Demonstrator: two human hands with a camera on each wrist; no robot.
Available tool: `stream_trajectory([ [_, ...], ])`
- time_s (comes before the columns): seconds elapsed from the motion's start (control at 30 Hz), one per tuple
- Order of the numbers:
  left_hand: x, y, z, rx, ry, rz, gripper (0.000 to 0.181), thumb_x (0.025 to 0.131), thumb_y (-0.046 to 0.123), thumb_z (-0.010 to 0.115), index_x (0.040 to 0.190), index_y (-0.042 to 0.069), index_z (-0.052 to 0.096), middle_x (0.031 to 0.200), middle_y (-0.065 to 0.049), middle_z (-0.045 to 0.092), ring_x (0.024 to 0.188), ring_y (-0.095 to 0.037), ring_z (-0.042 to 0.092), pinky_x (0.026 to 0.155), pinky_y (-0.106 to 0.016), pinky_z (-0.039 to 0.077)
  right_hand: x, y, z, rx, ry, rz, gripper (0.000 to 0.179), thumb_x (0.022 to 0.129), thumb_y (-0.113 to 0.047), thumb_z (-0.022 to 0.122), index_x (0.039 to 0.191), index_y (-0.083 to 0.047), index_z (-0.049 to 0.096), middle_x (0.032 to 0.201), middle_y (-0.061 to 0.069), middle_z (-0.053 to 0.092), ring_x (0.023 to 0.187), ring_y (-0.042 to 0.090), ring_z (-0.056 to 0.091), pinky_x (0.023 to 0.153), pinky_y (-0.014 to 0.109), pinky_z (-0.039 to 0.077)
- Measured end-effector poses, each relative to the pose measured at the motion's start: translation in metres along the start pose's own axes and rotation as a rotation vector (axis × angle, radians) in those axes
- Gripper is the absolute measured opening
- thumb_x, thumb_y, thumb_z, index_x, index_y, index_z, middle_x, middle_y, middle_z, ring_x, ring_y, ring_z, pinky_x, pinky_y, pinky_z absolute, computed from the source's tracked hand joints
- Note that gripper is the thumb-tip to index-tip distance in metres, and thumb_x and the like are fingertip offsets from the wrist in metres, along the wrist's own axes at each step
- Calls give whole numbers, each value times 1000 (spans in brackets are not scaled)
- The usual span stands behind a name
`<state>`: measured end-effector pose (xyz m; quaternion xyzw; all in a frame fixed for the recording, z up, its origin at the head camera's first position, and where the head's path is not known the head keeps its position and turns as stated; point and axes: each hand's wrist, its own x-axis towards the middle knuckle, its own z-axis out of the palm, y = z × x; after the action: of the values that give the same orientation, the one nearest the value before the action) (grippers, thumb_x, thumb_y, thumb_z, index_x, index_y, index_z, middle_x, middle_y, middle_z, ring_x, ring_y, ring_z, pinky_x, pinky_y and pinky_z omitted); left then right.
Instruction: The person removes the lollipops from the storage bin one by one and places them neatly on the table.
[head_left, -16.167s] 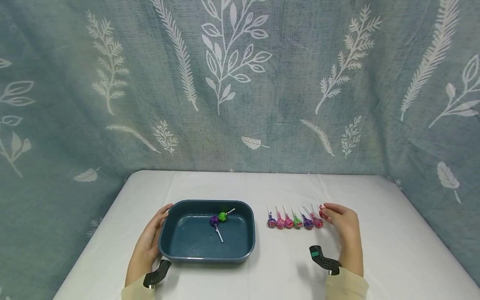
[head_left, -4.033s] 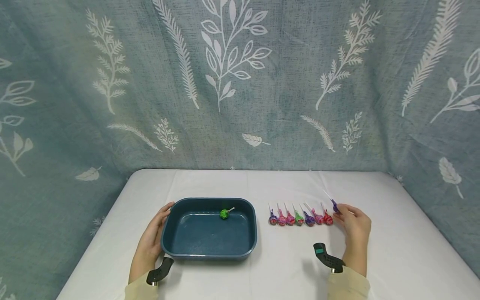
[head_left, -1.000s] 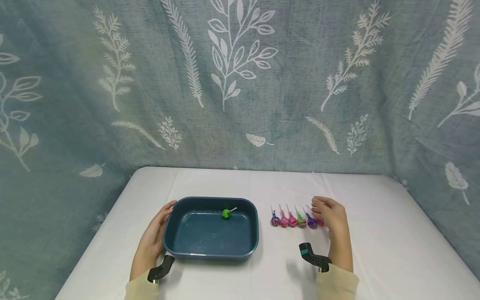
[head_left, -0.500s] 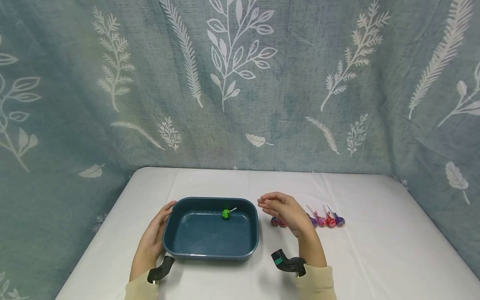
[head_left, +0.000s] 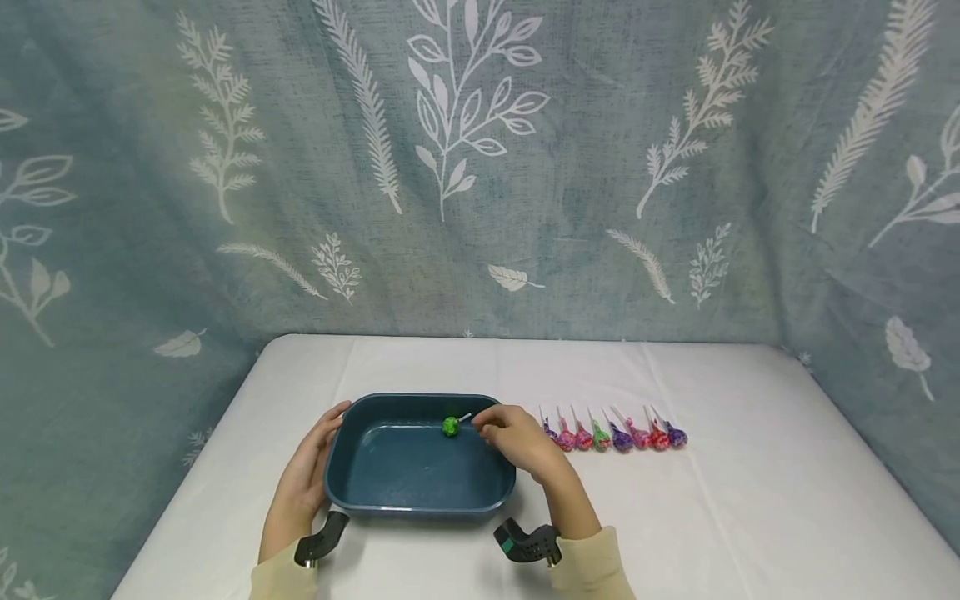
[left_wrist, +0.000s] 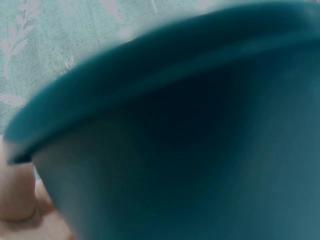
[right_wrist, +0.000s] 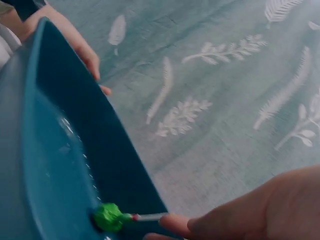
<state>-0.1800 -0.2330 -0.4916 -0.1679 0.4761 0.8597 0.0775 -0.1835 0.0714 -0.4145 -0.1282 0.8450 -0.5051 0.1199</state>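
Note:
A dark teal tray [head_left: 420,510] stands on the table with one green-wrapped lollipop [head_left: 450,427] in it, its white stick pointing right. My left hand [head_left: 303,471] rests against the tray's left side, fingers along the outer wall; the left wrist view shows mostly that wall [left_wrist: 175,165]. Over the tray's right rim reaches my right hand [head_left: 517,437], its fingertips at the end of the lollipop's stick. In the right wrist view the stick [right_wrist: 147,217] ends at the fingertips [right_wrist: 175,222]; no firm pinch can be made out.
To the right of the tray lies a row of several lollipops [head_left: 602,442], purple, pink, green and red, sticks pointing away; my right hand partly covers the leftmost. A leaf-patterned curtain [head_left: 480,275] hangs behind the white table [head_left: 750,467].
The purple lollipop, in the tray at first and later in my right hand, now lies at the row's right end. My right hand has come left to the tray. The left hand stays.

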Motion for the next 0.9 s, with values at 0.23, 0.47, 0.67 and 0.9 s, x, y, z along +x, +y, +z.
stream_trajectory([
  [0.23, 7, -4, -5, -26, 13, 2, 41, 99, 20, 51, 139, 22, 44, 126, 5, 58, 115, -13, 55, 94, -30, 46, 10, -1, 18, -173, -34, -40, 25, 92, 1, 50, 110, 5, 67, 113, 18, 64, 104, 33, 59, 88, 51, 47],
  [0.47, 7, -5, -5, -9, 12, 15, 41, 98, 20, 52, 139, 22, 44, 127, 4, 57, 116, -13, 54, 94, -30, 46, 20, 0, 25, -161, -14, -19, 28, 94, -1, 50, 117, 6, 64, 127, 23, 58, 122, 40, 50, 96, 57, 40],
  [0.67, 7, -5, -5, -5, 3, 24, 38, 98, 21, 52, 136, 22, 47, 122, 5, 60, 111, -13, 56, 92, -30, 47, 23, 1, 27, -134, -26, -4, 30, 94, -3, 52, 121, 8, 61, 127, 24, 57, 122, 42, 48, 97, 58, 38],
  [0.9, 7, -5, -6, -10, -2, 26, 37, 98, 21, 52, 135, 23, 48, 122, 4, 60, 112, -13, 56, 92, -30, 47, 27, 3, 31, -101, -7, 4, 32, 94, -4, 53, 122, 9, 59, 126, 24, 57, 121, 41, 49, 98, 57, 38],
])
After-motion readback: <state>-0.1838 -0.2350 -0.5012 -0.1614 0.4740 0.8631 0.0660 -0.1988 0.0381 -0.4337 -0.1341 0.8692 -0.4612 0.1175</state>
